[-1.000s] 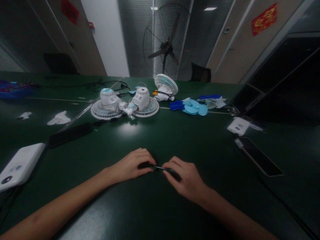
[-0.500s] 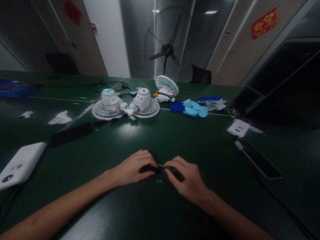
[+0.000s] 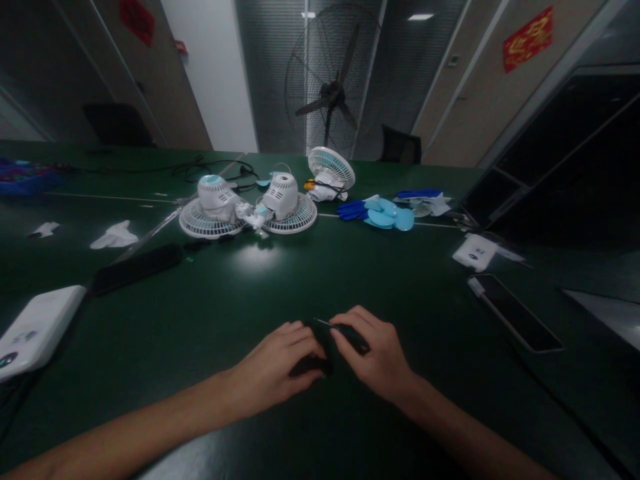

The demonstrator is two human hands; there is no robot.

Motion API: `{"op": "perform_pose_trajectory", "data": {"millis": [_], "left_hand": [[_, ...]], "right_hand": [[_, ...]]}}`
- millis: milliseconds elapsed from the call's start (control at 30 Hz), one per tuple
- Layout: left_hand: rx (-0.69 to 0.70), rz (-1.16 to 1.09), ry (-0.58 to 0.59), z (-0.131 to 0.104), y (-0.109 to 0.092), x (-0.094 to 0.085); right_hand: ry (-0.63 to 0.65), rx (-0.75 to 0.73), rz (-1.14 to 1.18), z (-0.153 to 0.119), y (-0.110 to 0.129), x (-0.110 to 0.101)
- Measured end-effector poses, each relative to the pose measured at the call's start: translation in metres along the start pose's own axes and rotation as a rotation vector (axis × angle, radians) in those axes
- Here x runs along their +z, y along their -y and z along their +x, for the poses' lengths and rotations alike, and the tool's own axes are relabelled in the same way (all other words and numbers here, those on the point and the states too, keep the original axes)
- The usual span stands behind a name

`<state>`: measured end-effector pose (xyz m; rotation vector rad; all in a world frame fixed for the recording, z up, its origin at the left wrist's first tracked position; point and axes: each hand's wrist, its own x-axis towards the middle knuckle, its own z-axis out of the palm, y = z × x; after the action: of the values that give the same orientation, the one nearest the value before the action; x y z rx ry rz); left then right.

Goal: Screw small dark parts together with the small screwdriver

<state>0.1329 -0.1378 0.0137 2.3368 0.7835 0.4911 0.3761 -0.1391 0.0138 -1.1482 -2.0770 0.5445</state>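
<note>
Low in the view, two bare hands work close together above a dark green table (image 3: 250, 287), with a small gap between their fingertips. Bent around a small dark piece (image 3: 314, 365), the fingers and thumb of the left hand (image 3: 280, 360) grip it near the tabletop; most of it hides behind the fingers, so its shape is hard to make out. Just beside it, the right hand (image 3: 377, 350) has its thumb and fingers closed on the black handle of a slim tool (image 3: 356, 339), whose thin metal shaft points leftward, its tip slightly beyond the left fingertips on the far side; whether that tip touches anything, I cannot tell. Farther back, two white fan heads lie grille down next to each other, the left fan head (image 3: 215, 199) and the right fan head (image 3: 281, 198), with white parts bunched between them. Behind and to their right, a third fan head (image 3: 330, 175) sits with its round grille tilted upward. Light blue fan blades (image 3: 387, 215) lie right of it, against a dark blue bundle (image 3: 351, 210). Well off to the left are a white device (image 3: 40, 327), a long black object (image 3: 137, 268) and a crumpled white item (image 3: 115, 235); to the right lie a dark-screened slab (image 3: 517, 313) and a smaller white box (image 3: 475, 252).
</note>
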Motion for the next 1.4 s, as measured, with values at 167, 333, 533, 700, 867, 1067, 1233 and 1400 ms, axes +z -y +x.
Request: {"op": "perform_pose_trajectory", "data": {"millis": [167, 333, 533, 700, 867, 1067, 1233, 1400], "left_hand": [[-0.001, 0.115, -0.050, 0.002, 0.022, -0.016], [-0.166, 0.227, -0.227, -0.003, 0.084, -0.066], [-0.396, 0.363, -0.486, -0.028, 0.156, -0.123], [-0.474, 0.366, -0.613, -0.038, 0.175, -0.129], [-0.467, 0.496, -0.679, -0.033, 0.164, -0.126], [-0.462, 0.694, -0.630, -0.029, 0.151, -0.117], [-0.463, 0.700, -0.590, -0.031, 0.162, -0.117], [-0.461, 0.586, -0.712, -0.032, 0.164, -0.123]], "right_hand": [[-0.011, -0.012, -0.014, 0.000, 0.000, 0.000], [0.036, 0.005, 0.030, -0.002, -0.001, -0.002], [0.059, -0.001, 0.067, -0.001, -0.001, -0.002], [0.063, -0.002, 0.068, -0.001, 0.000, -0.002], [0.073, -0.007, 0.070, -0.002, 0.000, -0.002], [0.051, -0.027, 0.070, -0.002, -0.001, -0.001], [0.041, -0.046, 0.075, -0.003, -0.002, 0.000], [0.047, -0.037, 0.062, -0.003, -0.002, 0.000]]}}
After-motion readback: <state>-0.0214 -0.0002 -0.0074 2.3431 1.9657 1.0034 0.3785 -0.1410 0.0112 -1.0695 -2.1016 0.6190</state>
